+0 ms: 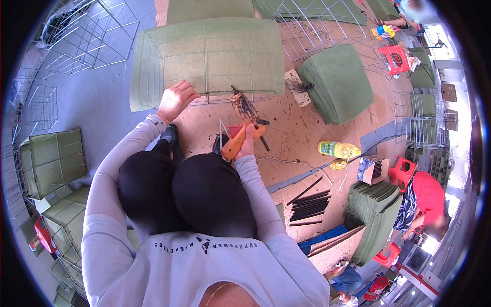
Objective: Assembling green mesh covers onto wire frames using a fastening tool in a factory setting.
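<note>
A green fibrous sheet (220, 41) lies in front of me over a wire grid frame (206, 66), whose bars show through it. My left hand (177, 101) is at the sheet's near edge, fingers closed on that edge and the wire along it. My right hand (246, 143) grips a yellow glue gun (232, 147), its front end blackened with dried glue. A black glue stick (264, 144) shows beside the gun. The nozzle points away from me and rests at or just above the near edge of the sheet; I cannot tell if it touches.
Right of the sheet stands a stack of green sheets (337, 84) beside a glue-stained board (298, 88). Nearer lie a yellow bottle (338, 149), a white cord (302, 162) and black glue sticks (310, 207). Wire frames (102, 38) stand far left. A person in red (428, 197) bends at right.
</note>
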Tool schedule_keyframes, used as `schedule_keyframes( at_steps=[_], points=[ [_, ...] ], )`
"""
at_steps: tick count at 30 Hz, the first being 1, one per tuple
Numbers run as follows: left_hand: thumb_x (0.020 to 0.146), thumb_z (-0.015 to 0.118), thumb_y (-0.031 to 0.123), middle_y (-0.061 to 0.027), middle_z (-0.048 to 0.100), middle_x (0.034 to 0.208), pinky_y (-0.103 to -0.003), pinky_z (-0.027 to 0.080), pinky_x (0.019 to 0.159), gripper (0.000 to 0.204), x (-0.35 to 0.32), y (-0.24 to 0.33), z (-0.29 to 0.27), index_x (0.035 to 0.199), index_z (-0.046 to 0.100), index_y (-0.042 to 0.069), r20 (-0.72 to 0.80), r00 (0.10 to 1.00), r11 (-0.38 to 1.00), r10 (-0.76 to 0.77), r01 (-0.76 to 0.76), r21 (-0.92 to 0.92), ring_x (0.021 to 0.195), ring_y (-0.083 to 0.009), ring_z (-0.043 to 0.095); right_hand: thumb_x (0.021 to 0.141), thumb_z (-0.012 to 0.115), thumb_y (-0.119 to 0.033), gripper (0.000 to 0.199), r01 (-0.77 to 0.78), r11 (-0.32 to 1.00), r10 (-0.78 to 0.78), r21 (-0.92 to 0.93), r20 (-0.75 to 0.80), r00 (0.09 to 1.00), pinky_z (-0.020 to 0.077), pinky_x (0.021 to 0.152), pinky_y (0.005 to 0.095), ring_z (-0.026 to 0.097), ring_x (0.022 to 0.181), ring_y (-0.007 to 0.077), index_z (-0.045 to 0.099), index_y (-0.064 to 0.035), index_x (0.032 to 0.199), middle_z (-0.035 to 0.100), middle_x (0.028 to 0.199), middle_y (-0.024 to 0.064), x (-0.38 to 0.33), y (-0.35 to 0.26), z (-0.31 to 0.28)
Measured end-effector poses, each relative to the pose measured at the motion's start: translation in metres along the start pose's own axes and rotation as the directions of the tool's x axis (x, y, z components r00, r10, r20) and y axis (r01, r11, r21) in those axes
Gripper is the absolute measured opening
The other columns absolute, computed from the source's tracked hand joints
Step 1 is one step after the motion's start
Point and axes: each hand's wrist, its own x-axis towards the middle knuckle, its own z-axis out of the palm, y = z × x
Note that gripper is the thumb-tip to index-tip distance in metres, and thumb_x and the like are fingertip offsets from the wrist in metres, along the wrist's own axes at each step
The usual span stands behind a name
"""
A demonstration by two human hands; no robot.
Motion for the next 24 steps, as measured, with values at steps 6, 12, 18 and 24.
schedule_keyframes(
  at_steps=[6, 12, 18, 24],
  points=[
    [0.071, 0.065, 0.015, -0.0060, 0.049, 0.069, -0.033, 0.045, 0.058, 0.017, -0.005, -0.004, -0.002, 0.066, 0.053, 0.005, 0.007, 1.000, 1.000, -0.013, 0.013, 0.009, 0.069, -0.0230, 0.052, 0.073, 0.060, -0.056, 0.048, 0.173, 0.985, -0.174, -0.022, -0.063, 0.983, 0.0506, 0.055, 0.0298, 0.058, 0.065, 0.0161, 0.054, -0.0156, 0.099, 0.059, 0.080, -0.0004, 0.002, -0.052, -0.011],
    [0.071, 0.066, 0.015, -0.0062, 0.050, 0.069, -0.033, 0.045, 0.058, 0.017, -0.002, -0.004, 0.001, 0.066, 0.053, 0.005, -0.010, 1.000, 1.000, -0.009, 0.009, -0.011, 0.068, -0.0234, 0.052, 0.074, 0.059, -0.057, 0.049, 0.213, 0.976, -0.214, -0.038, -0.042, 0.976, 0.0502, 0.054, 0.0291, 0.058, 0.063, 0.0166, 0.054, -0.0150, 0.098, 0.059, 0.077, 0.0009, 0.000, -0.043, -0.003],
    [0.070, 0.066, 0.015, -0.0063, 0.051, 0.069, -0.033, 0.045, 0.058, 0.018, -0.001, -0.004, 0.002, 0.065, 0.053, 0.004, -0.012, 1.000, 0.999, -0.022, 0.022, -0.035, 0.069, -0.0235, 0.052, 0.073, 0.061, -0.056, 0.049, -0.151, 0.982, 0.159, -0.111, 0.069, 0.985, 0.0505, 0.055, 0.0284, 0.058, 0.064, 0.0155, 0.054, -0.0141, 0.097, 0.059, 0.078, 0.0004, -0.005, 0.016, 0.006],
    [0.069, 0.067, 0.014, -0.0065, 0.051, 0.068, -0.033, 0.045, 0.057, 0.017, -0.003, -0.004, 0.001, 0.065, 0.054, 0.004, -0.027, 0.999, 0.999, -0.035, 0.034, -0.034, 0.067, -0.0237, 0.053, 0.073, 0.062, -0.054, 0.047, -0.114, 0.988, 0.116, -0.104, 0.009, 0.993, 0.0504, 0.056, 0.0279, 0.058, 0.066, 0.0149, 0.055, -0.0146, 0.097, 0.059, 0.078, -0.0005, -0.005, 0.013, 0.008]
  ],
)
